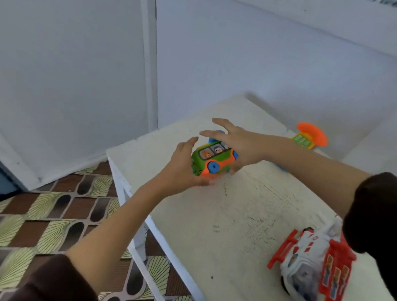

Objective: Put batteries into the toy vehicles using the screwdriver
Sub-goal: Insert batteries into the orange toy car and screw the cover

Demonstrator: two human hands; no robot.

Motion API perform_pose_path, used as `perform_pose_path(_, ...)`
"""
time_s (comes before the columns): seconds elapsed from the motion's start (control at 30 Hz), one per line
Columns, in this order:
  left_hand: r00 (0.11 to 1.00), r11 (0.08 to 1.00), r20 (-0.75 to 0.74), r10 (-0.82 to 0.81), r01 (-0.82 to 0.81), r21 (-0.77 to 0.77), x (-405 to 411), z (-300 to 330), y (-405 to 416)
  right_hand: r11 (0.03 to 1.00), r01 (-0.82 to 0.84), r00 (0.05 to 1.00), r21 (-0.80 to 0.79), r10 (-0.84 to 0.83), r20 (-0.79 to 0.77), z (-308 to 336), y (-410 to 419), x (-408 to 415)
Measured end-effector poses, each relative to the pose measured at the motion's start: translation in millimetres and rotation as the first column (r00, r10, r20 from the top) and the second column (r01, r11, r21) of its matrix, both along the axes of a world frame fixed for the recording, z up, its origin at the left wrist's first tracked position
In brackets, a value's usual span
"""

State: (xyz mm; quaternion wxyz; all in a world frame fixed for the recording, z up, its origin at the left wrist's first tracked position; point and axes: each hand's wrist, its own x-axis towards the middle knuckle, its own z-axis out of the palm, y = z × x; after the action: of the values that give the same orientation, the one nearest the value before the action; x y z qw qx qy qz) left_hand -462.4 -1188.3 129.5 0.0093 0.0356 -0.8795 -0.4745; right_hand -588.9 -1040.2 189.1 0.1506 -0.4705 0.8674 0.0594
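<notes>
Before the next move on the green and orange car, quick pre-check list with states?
1. Left hand cups the near end of the green and orange toy car: ok.
2. Right hand is over the car's far side, fingers spread, firm grip: cannot tell.
3. Car resting on the white table or lifted: cannot tell.
4. Screwdriver within reach: not ok, none visible.
5. Batteries at hand: not ok, none visible.
6. Red and white toy vehicle lies apart on the near right, not in the way: ok.
</notes>
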Motion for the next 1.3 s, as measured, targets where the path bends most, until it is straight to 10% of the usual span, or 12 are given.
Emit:
perform_pose_path(0.37,0.991,0.981,-0.119,0.054,-0.031,0.192,4.8,-16.4,2.6,0.996,0.07,0.995,-0.049,-0.066,0.072,-2.2,10.6,-1.0)
perform_pose_path(0.63,0.961,0.927,-0.275,0.031,0.076,0.368,4.8,50.7,9.5,0.895,0.196,0.981,-0.4,-0.175,0.088,73.0,60.6,31.7)
perform_pose_path(0.9,0.959,0.7,-0.285,-0.005,0.207,0.684,28.9,92.3,104.5,0.339,0.373,0.907,-0.864,-0.331,0.261,111.9,160.8,105.0)
perform_pose_path(1.13,0.942,0.419,-0.276,-0.189,0.332,0.845,75.4,97.4,243.0,-0.03,0.539,0.807,-0.842,-0.268,0.526,118.2,269.3,185.4)
perform_pose_path(1.3,0.893,0.386,-0.259,-0.367,0.4,0.831,116.1,81.7,329.1,-0.182,0.503,0.761,-0.845,-0.37,0.533,111.7,346.7,245.0)
